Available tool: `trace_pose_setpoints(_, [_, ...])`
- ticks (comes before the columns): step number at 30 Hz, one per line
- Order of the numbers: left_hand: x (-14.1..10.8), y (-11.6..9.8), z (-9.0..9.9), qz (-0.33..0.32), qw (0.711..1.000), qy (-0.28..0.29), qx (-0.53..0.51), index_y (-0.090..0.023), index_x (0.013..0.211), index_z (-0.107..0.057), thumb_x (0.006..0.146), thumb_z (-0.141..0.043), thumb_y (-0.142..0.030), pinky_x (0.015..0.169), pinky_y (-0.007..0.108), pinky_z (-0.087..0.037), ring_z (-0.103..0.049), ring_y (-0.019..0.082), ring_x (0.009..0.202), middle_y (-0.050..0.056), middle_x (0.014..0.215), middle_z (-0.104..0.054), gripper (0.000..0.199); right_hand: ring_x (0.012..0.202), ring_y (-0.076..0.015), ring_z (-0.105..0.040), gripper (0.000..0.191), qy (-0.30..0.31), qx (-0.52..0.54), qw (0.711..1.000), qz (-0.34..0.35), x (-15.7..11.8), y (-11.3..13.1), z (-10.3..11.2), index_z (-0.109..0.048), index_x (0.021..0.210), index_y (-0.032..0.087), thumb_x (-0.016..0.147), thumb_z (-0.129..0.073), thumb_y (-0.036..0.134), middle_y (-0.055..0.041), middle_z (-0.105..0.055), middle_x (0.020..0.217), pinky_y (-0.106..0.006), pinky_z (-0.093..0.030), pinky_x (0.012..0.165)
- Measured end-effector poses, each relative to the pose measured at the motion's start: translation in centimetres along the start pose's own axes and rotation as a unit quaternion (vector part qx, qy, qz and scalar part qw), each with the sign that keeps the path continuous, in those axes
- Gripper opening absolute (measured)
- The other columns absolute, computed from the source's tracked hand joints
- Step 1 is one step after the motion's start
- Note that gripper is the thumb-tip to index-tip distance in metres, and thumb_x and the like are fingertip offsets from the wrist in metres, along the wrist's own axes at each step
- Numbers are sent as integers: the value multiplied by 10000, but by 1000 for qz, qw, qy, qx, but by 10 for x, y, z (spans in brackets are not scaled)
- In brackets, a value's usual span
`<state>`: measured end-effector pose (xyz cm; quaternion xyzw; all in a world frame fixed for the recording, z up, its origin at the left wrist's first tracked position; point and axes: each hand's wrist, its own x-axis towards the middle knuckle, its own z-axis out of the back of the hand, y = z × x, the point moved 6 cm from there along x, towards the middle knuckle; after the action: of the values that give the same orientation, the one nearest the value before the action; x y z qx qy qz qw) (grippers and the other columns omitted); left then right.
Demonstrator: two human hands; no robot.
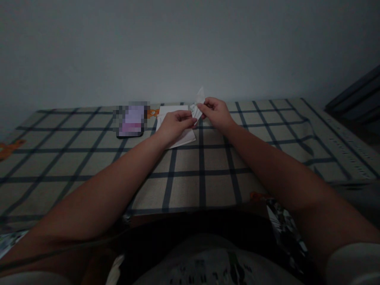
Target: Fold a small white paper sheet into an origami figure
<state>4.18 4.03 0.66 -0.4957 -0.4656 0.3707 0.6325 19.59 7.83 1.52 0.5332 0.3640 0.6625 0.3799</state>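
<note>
A small folded piece of white paper (199, 103) is pinched between my two hands, its pointed tip sticking up. My left hand (177, 123) grips its lower left side with thumb and fingers closed. On the right side, my right hand (215, 112) holds it between thumb and curled fingers. Under and behind my left hand, white paper sheets (186, 137) lie on the checked cloth, partly hidden by the hand. Dark lines show on the folded paper, too small to read.
A phone (130, 120) with a blurred-out screen lies left of the sheets. The checked tablecloth (184, 190) covers the table, which stands against a grey wall (190, 47). Dark slatted furniture (356, 93) is at the far right.
</note>
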Motion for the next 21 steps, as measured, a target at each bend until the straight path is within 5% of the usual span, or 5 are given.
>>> trace_pose_setpoints(9, [2,4,4,11,999,-26,-26,-146,839,-743,678,-819,-235,723,247,-506,-618,111,712,17,814,-718,199,601,-116,-540,299,8,-10,1000,2,1,-3,-2,-565,768,212,932,-722,407,28,-566,650,-249,-426,577])
trace_pose_setpoints(21, [1,12,-4,66,986,21,-149,-143,831,-767,754,-904,-405,695,209,-543,-648,95,710,55,835,-752,305,600,-116,-556,359,5,-17,1000,22,-2,2,-4,-550,779,217,928,-712,500,35,-551,643,-249,-440,574])
